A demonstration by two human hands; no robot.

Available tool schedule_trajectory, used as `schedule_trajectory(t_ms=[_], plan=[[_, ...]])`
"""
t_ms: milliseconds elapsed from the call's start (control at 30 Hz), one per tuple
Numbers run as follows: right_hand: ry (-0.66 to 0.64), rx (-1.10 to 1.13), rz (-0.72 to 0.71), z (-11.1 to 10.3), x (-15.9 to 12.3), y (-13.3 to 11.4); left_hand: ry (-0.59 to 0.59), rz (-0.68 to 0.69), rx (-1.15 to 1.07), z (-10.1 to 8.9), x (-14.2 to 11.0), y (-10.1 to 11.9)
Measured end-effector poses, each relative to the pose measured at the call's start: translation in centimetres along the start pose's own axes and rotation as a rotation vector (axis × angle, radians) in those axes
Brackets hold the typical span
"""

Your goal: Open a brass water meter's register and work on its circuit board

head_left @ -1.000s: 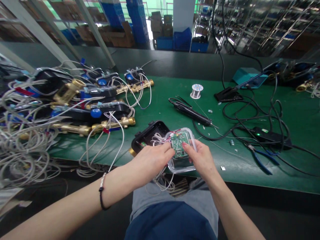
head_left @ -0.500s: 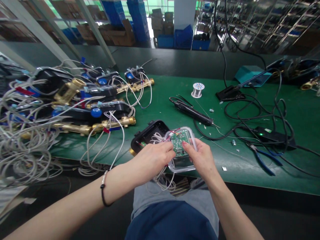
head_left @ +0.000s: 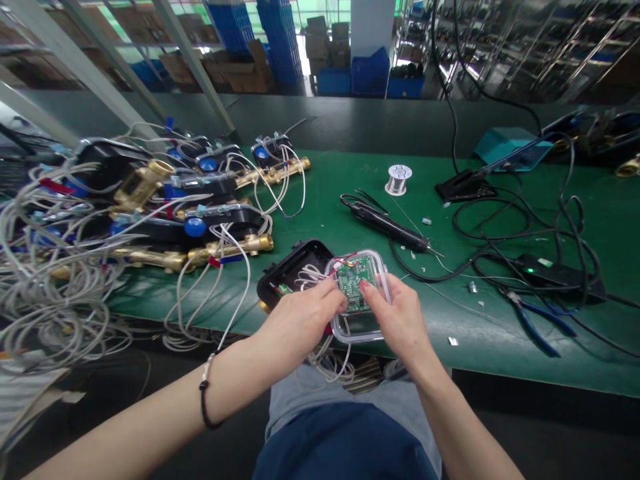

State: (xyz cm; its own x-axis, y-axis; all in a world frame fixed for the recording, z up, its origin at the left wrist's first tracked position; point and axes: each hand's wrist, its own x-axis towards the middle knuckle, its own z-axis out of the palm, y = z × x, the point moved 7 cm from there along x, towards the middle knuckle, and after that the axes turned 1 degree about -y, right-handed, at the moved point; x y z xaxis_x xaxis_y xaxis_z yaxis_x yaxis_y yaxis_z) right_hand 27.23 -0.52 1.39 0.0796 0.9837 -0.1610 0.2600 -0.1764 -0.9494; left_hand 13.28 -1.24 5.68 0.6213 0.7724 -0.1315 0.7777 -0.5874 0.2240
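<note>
My right hand grips a clear plastic cover by its right side, the thumb pressing on the green circuit board that lies in it. At the board's left edge my left hand has its fingers pinched together, close to thin wires; whatever lies between the fingertips is hidden. A black housing sits open just left of the cover, with grey-white wires running from it toward the board. A loop of cable hangs below, over the bench edge.
Several brass-piped meters with tangled white cables fill the left side. A black electric screwdriver, a solder spool, blue-handled pliers and a soldering iron stand lie on the green bench ahead and right.
The view has shifted slightly. My left fingers have moved a little down along the board's left edge, while the right hand keeps its hold on the cover.
</note>
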Motion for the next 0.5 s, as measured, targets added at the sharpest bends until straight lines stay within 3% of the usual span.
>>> schedule_trajectory(t_ms=[100,167,400,500], plan=[[0.006,0.004,-0.005,-0.1,0.2,-0.3,-0.033,-0.112,0.013,0.3,-0.6,-0.4],[0.015,-0.017,-0.018,-0.3,0.3,-0.5,-0.03,-0.116,0.013,0.6,-0.8,-0.3],[0.018,-0.051,-0.027,-0.6,0.5,-0.9,0.243,0.061,-0.071,-0.1,-1.4,0.2],[0.007,-0.041,-0.024,-0.5,0.7,-0.9,0.268,0.101,-0.06,-0.5,-1.3,0.3]])
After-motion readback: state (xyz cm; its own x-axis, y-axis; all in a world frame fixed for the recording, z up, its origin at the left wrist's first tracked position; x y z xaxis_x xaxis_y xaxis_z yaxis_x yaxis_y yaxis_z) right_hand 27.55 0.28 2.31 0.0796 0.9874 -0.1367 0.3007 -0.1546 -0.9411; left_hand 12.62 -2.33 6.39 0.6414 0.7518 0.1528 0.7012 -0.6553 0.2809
